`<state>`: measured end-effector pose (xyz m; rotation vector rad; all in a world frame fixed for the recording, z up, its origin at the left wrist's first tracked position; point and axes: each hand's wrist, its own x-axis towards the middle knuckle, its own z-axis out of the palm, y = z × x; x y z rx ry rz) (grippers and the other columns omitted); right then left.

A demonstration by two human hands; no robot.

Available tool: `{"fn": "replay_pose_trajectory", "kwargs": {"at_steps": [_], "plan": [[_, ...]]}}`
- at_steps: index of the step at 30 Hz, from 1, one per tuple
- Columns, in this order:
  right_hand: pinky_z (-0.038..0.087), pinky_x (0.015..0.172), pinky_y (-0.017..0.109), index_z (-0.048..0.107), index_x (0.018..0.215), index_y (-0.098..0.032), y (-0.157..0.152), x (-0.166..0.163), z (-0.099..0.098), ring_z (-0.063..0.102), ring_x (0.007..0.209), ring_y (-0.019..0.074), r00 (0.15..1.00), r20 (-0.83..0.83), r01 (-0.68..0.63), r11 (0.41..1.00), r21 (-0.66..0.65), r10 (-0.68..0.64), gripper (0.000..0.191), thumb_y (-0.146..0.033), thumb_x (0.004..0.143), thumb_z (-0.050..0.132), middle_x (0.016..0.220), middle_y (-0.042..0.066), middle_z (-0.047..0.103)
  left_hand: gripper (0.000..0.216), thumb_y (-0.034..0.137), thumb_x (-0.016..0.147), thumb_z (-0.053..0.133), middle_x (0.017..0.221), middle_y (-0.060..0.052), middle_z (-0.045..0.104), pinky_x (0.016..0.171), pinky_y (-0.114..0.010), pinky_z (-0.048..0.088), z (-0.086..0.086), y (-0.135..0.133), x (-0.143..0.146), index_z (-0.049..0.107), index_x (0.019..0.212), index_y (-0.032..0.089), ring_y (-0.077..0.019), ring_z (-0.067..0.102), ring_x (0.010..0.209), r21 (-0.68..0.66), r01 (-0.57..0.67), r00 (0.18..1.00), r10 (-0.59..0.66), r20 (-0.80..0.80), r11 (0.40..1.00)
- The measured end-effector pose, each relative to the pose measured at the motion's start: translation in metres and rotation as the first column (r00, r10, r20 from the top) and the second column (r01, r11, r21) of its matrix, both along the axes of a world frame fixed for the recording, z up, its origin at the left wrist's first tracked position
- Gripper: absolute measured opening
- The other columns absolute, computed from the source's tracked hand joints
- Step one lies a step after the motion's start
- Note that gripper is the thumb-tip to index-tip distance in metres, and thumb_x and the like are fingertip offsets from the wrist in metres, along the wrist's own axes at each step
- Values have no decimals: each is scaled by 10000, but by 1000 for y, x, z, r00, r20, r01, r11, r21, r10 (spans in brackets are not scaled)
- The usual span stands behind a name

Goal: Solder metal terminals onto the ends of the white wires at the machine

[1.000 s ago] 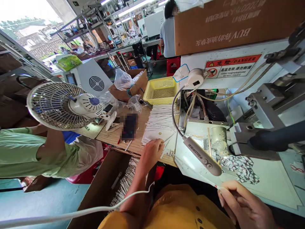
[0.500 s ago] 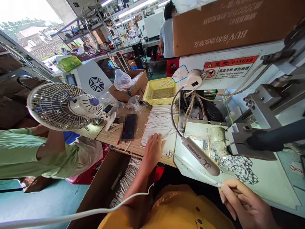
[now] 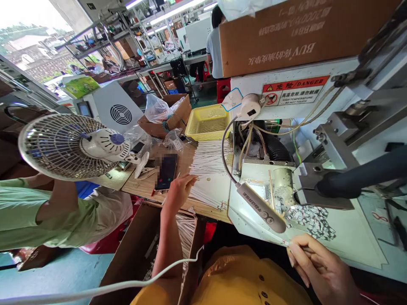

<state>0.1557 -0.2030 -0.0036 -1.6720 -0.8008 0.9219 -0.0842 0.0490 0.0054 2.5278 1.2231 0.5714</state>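
Head view: our left hand (image 3: pixel 178 192) is at 9 o'clock of centre on the wooden table (image 3: pixel 149 186). Its fingers are stretched and close together, with the tips on the near-left edge of the stack of thin white strips (image 3: pixel 208 163). We cannot tell if it pinches one.

Our right hand (image 3: pixel 314 267) is at 5 o'clock, low in the picture. Thumb and fingers are closed on a thin white strip with a red tip (image 3: pixel 285 242), which sticks out toward 10 o'clock over the near edge of the machine plate (image 3: pixel 356 241).

The lamp head (image 3: pixel 260 207) on a gooseneck hangs just beside the strip, at 11 o'clock of the right hand. A pile of small silver chips (image 3: pixel 311 218) lies on the plate at 12 o'clock of that hand.

The phone (image 3: pixel 165 171) is just beside the left hand, at its 11 o'clock. The yellow basket (image 3: pixel 208 123) is beyond the stack at 12 o'clock. The desk fan (image 3: pixel 63 146) is far out at 9 o'clock, and a co-worker's green sleeve (image 3: pixel 38 216) shows under it. An open cardboard box (image 3: pixel 133 254) of more strips sits below the table edge, under our left forearm.
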Motion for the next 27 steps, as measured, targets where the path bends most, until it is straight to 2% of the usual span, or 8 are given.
{"fn": "replay_pose_trajectory", "kwargs": {"at_steps": [6, 10, 13, 15, 17, 18, 22, 27], "plan": [[251, 415, 209, 450, 608, -192, 4, -4, 4, 295, 433, 73, 998, -51, -41, 998, -38, 39, 410, -511, 861, 492, 510, -51, 319, 237, 201, 912, 455, 904, -71, 620, 771, -287, 468, -8, 21, 4, 642, 1052, 170, -171, 587, 847, 83, 57, 996, -63, 62, 995], [249, 429, 209, 449, 604, -188, 4, -4, 4, 299, 446, 69, 995, -71, -68, 997, -42, 65, 423, -526, 853, 502, 527, -53, 325, 226, 226, 873, 548, 1123, -97, 580, 974, -437, 387, -5, 7, 20, 652, 1074, 221, -241, 505, 1093, 258, -53, 996, 33, 83, 965], [227, 415, 212, 444, 622, -186, 5, -5, -1, 277, 413, 58, 985, -144, -107, 993, -45, 100, 429, -537, 865, 481, 522, -58, 345, 227, 244, 899, 515, 1123, -67, 592, 951, -337, 431, 8, -31, 34, 643, 1086, 243, -181, 526, 1086, 29, 247, 960, -248, 130, 969], [207, 401, 210, 440, 635, -184, 7, -8, -6, 268, 393, 52, 971, -199, -146, 988, -41, 135, 434, -545, 876, 459, 522, -56, 372, 247, 269, 900, 518, 1078, -61, 630, 895, -264, 456, 15, -58, 43, 631, 1117, 238, -154, 566, 1028, -209, 528, 849, -511, 132, 823], [211, 393, 200, 444, 643, -182, 9, -11, -10, 280, 395, 52, 962, -221, -178, 983, -51, 162, 435, -546, 880, 455, 525, -53, 385, 250, 288, 908, 504, 963, -61, 664, 805, -225, 469, 19, -76, 50, 647, 1100, 217, -141, 602, 907, -330, 632, 766, -629, 131, 701], [228, 396, 193, 454, 649, -180, 10, -13, -13, 302, 407, 56, 960, -214, -199, 978, -55, 183, 427, -541, 879, 461, 529, -51, 391, 244, 289, 913, 494, 899, -58, 667, 760, -214, 466, 19, -80, 50, 663, 1069, 209, -135, 606, 844, -349, 638, 757, -642, 122, 687], [302, 435, 192, 553, 763, -177, 12, -10, -23, 392, 475, 85, 953, -59, -300, 953, -30, 298, 349, -496, 883, 477, 571, -33, 443, 234, 254, 925, 469, 810, -42, 646, 680, -201, 443, 15, -70, 35, 690, 968, 193, -120, 587, 751, -308, 490, 867, -493, 73, 815], [327, 463, 209, 552, 767, -186, 10, 0, -28, 424, 495, 102, 935, 65, -347, 938, -24, 348, 338, -468, 910, 433, 577, -30, 460, 192, 226, 903, 506, 921, -45, 633, 832, -277, 453, 10, -33, 11, 660, 1016, 207, -166, 567, 919, -171, 278, 954, -293, -69, 945]]}}
